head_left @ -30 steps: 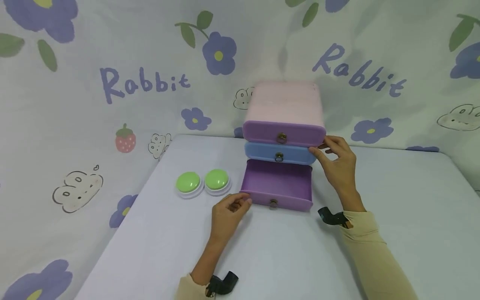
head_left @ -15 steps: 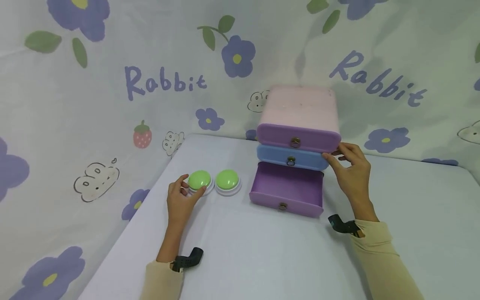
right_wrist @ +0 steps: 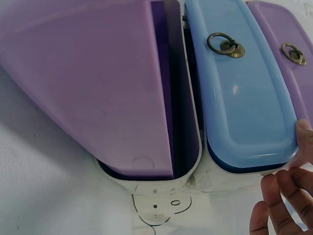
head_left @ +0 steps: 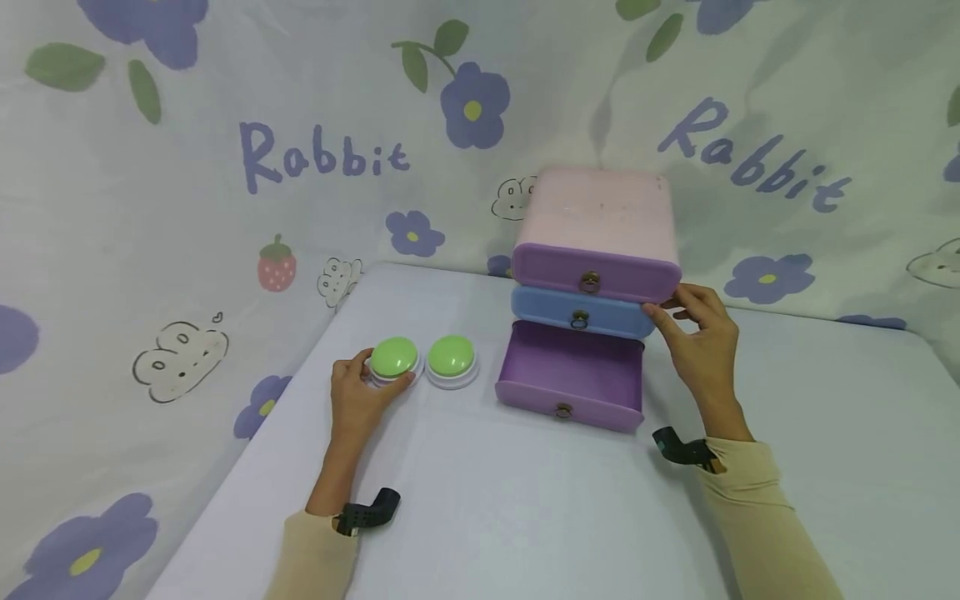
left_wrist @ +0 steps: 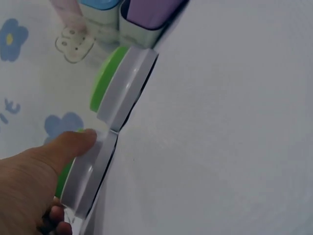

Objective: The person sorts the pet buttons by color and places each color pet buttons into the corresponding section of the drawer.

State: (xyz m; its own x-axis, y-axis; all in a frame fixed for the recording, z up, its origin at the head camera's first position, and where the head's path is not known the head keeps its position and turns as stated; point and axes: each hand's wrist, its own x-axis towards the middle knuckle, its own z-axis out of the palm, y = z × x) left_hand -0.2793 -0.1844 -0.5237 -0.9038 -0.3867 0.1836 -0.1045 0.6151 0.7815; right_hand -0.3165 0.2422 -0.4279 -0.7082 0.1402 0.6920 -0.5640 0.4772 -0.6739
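Note:
My left hand (head_left: 357,402) holds the left one of two round push buttons (head_left: 394,357), each a green dome on a white base. In the left wrist view the thumb (left_wrist: 73,145) presses on its base, with fingers curled at the far side. The second push button (head_left: 451,357) stands right beside it. At the right side of a pink drawer cabinet (head_left: 600,208), my right hand (head_left: 705,348) pinches its edge, thumb against the blue middle drawer (head_left: 581,311). The purple bottom drawer (head_left: 573,358) is pulled out and holds nothing; the upper two are in.
The cabinet stands at the back of a white table (head_left: 487,517), against a fabric backdrop (head_left: 322,217) printed with flowers and rabbits. Brass rings hang on the drawer fronts, such as the ring pull (right_wrist: 226,45) on the blue one.
My left hand has left the purple drawer's front left corner, moved left to the push button and taken hold of it. My right hand stays at the cabinet. The head view has shifted slightly.

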